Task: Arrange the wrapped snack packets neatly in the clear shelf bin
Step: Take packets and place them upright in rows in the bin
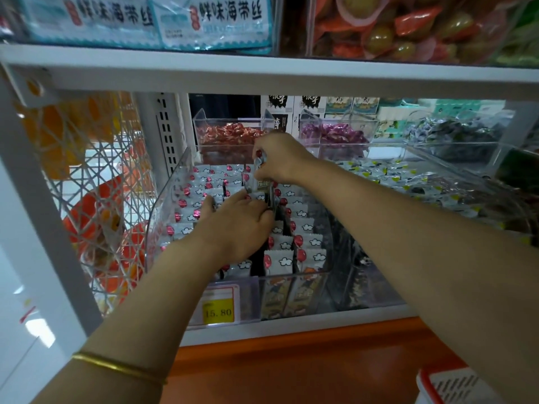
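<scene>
At the bottom edge, nearest the camera, a thin gold bangle (116,367) is worn on the left forearm, and a white-and-red basket (455,386) is cut off by the right corner. Above them, a yellow price tag (218,312) marked 15.80 is fixed to the front lip of the lower shelf (364,314).

Directly behind the tag, the clear shelf bin (294,277) is set on that shelf, and both arms are reached into it. It is filled with snack packets (280,260), white with a red balloon and a cloud, stood on edge in rows that run front to back. The left hand (233,225) is laid palm down on the middle rows, its fingers (210,204) stretched forward and slightly apart, with the tips touching the packets. Further in, the right hand (280,158) is held above the rows, its fingers (259,150) curled and clamped on the top of an upright packet (261,180), whose lower end hangs just above the left hand.

To the right, a neighbouring bin (379,173) of white-and-yellow packets is seen. At the back, red sweets (227,134) and purple sweets (332,135) are kept in two further clear bins. Overhead, blue seaweed packs (215,21) are stacked on the upper shelf (262,72).
</scene>
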`<state>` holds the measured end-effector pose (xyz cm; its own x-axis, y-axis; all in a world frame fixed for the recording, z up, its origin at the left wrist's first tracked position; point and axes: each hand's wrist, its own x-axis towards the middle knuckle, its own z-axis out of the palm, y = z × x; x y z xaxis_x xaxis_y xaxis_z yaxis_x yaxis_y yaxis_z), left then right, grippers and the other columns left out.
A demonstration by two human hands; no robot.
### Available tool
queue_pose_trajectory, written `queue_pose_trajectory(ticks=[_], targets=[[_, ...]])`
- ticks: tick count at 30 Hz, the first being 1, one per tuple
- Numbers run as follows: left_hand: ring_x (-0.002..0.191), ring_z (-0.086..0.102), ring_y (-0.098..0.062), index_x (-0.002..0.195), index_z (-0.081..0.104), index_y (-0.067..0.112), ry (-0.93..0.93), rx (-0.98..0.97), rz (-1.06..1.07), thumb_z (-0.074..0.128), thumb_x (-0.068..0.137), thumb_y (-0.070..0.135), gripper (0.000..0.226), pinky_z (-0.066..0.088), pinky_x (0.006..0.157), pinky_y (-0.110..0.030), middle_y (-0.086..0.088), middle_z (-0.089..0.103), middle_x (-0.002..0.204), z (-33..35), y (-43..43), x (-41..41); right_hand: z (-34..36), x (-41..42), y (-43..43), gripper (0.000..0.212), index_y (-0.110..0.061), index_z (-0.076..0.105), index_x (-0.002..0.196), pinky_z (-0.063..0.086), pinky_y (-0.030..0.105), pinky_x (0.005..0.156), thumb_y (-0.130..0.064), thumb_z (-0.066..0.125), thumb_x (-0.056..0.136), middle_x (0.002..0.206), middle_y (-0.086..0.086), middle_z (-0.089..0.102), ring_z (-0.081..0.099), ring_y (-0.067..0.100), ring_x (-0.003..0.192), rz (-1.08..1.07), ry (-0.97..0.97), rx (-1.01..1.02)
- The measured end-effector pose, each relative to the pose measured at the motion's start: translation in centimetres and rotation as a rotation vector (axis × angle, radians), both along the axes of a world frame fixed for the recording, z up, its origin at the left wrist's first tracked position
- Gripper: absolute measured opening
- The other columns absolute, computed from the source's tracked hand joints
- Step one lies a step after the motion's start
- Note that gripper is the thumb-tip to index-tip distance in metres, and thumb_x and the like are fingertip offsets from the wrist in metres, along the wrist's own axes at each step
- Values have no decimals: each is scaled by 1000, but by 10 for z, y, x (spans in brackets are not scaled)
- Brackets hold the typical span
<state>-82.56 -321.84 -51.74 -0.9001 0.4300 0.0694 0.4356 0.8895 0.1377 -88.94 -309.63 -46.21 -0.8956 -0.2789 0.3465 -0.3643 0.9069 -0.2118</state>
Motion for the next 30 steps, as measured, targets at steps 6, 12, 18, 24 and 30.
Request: queue_pose_trajectory(ticks=[6,12,18,24,30], targets=[[143,12,-14,124,53,16,-22,159,-10,22,100,34,43,1,114,-53,1,37,147,11,-5,5,-6,-6,-7,27,-3,55,120,41,29,82,-5,53,93,125,12,55,52,24,107,37,-302,149],[126,35,-21,107,60,9,-10,230,34,30,100,31,37,16,111,-54,-3,52,115,20,-28,1,1,-10,-5,33,6,53,117,40,28,63,7,34,91,123,27,54,55,36,101,18,-281,131],[141,17,-15,121,55,7,-8,195,75,29,101,33,42,8,115,-50,-4,44,139,17,-31,1,-8,-26,-7,27,-2,61,109,48,36,83,5,44,90,113,16,61,57,29,101,-73,-46,83],[140,21,-21,118,58,11,-10,214,57,29,100,31,39,14,113,-52,-4,48,134,15,-33,-1,-21,-38,-17,18,-4,65,105,49,37,92,-4,55,90,112,13,64,60,28,103,-126,-100,134],[137,27,-22,114,59,13,0,237,61,31,100,30,36,15,113,-51,-4,49,131,17,-35,4,-16,-33,-8,13,-7,62,93,44,32,80,1,55,85,107,14,63,59,29,100,-171,-77,119]])
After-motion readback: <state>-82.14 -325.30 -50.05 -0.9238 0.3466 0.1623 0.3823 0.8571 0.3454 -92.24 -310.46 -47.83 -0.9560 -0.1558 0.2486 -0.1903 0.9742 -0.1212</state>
